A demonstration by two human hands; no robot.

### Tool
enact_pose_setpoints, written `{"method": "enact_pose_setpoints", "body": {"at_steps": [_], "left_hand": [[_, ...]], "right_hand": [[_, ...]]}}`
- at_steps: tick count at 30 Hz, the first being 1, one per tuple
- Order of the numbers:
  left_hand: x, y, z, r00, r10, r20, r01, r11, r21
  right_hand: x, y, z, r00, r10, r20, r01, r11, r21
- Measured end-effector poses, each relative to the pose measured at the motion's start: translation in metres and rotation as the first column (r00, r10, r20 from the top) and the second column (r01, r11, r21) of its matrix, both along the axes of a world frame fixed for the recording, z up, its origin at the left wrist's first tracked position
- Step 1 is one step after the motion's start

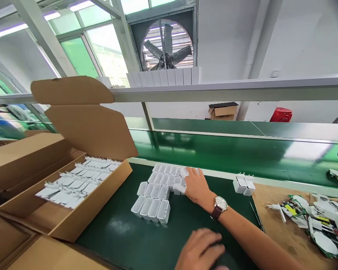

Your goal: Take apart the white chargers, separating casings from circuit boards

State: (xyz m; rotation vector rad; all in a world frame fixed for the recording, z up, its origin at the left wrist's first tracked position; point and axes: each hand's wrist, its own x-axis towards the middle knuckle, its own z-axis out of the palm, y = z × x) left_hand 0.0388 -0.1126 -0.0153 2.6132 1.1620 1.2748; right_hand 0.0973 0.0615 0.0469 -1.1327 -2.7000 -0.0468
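Observation:
A block of white plastic casings (154, 195) stands in rows on the green mat. My right hand (196, 186), with a watch on its wrist, reaches in from the right and curls its fingers over the casings at the block's right edge. My left hand (198, 250) lies low at the bottom of the view, fingers bent over something dark that I cannot make out. A small cluster of white casings (243, 184) stands apart to the right of my right hand.
An open cardboard box (73, 221) at the left holds rows of white parts, its flap raised. A green conveyor belt (242, 153) runs behind the mat. On a board (281, 236) at right lies a heap of circuit boards and white parts (318, 221). A shelf spans overhead.

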Motion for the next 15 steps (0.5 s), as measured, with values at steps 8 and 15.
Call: {"method": "enact_pose_setpoints", "body": {"at_steps": [8,15], "left_hand": [[-0.128,0.043,0.089,0.499,0.861,-0.1,-0.849,0.462,-0.256],[-0.176,0.116,0.093,0.509,0.782,-0.361,-0.749,0.196,-0.633]], "right_hand": [[0.065,0.028,-0.045,0.709,-0.18,-0.682,-0.15,0.906,-0.396],[0.061,0.017,-0.052,0.675,-0.192,-0.713,-0.276,0.83,-0.485]]}}
